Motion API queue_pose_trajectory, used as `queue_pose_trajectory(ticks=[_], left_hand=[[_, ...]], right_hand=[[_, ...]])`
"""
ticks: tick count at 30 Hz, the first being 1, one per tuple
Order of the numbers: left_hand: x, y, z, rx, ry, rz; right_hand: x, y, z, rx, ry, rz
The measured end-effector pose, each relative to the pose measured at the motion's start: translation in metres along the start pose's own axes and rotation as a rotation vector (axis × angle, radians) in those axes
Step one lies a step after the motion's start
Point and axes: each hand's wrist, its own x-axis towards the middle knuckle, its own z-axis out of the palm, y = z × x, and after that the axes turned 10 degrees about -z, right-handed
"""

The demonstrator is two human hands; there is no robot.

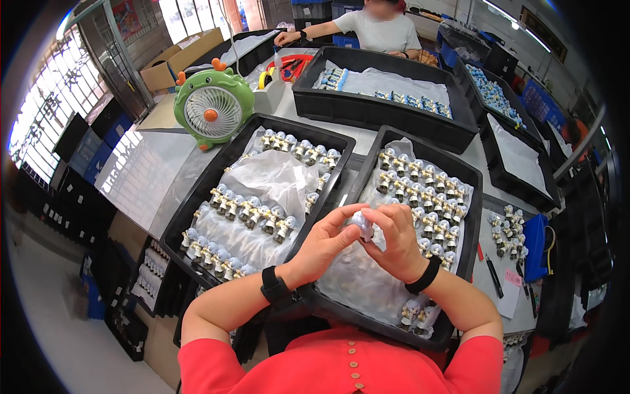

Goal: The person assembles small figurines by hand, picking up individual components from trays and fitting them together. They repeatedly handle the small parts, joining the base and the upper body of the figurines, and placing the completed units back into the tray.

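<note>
Between the fingertips of my left hand (pixel 328 238) and my right hand (pixel 397 241) is a small figurine (pixel 363 226) with a pale lilac-grey head. Both hands are closed on it, above the right black tray (pixel 474 217). My fingers hide most of its body. In that tray, rows of like figurines (pixel 413 190) with pale hair and gold-and-white bodies stand on thin white sheeting, and a few more sit at its near right corner. The left black tray (pixel 172 220) holds further rows of figurines (pixel 252 211), partly under a crumpled translucent sheet (pixel 272 177).
A green frog-shaped fan (pixel 213 105) stands at the back left. Beyond lies a black tray (pixel 380 115) of blue figurines; a co-worker (pixel 380 29) sits behind it. At right are loose figurines (pixel 506 231), a black pen (pixel 494 276) and a blue bin (pixel 537 246).
</note>
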Motion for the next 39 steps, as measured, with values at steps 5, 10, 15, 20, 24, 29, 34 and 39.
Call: queue_pose_trajectory(ticks=[5,10,15,20,24,29,34,39], left_hand=[[-0.002,0.004,0.007,0.114,-0.036,0.059],[0.002,0.003,0.003,0.121,-0.036,0.063],[0.0,0.007,0.004,-0.059,-0.121,-0.033],[0.0,0.002,0.005,0.152,-0.104,0.092],[0.001,-0.001,0.001,0.165,-0.093,0.096],[0.002,0.005,0.0,0.084,-0.123,0.016],[0.005,0.007,-0.002,-0.197,-0.174,-0.138],[0.004,0.011,-0.003,-0.166,-0.211,-0.193]], right_hand=[[-0.002,0.0,0.0,0.011,0.009,-0.014],[-0.002,-0.001,0.0,0.088,-0.001,0.078],[-0.001,0.0,-0.005,0.053,-0.043,0.098],[-0.003,0.002,-0.002,0.01,0.012,0.018],[-0.003,0.002,-0.002,0.026,0.015,0.05],[0.0,0.003,-0.004,0.056,0.001,0.068],[0.003,0.001,-0.007,0.128,-0.027,0.125],[0.006,0.003,-0.015,0.259,-0.105,0.218]])
